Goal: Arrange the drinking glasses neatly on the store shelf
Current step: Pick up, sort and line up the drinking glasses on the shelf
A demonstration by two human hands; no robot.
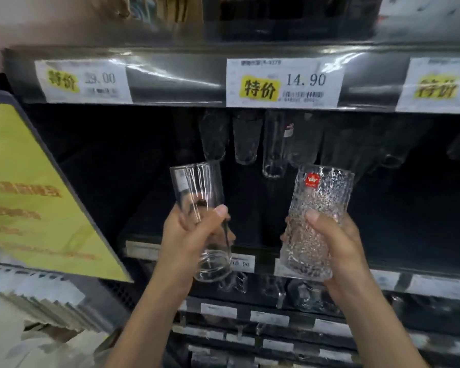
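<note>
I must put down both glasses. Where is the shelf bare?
Bare shelf shows left of the back row of glasses, toward the yellow sign, and in front of that row. The back middle is crowded; right side unclear.

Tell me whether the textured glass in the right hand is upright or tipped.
Upright, leaning slightly: the textured glass has its rim up, base down in the right hand.

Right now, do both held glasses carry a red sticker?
No: only the textured glass in the right hand bears one; the smooth glass does not.

Dim, murky shelf interior — white glare on the plastic price strip, blurred, wide-angle-bent edges
</note>
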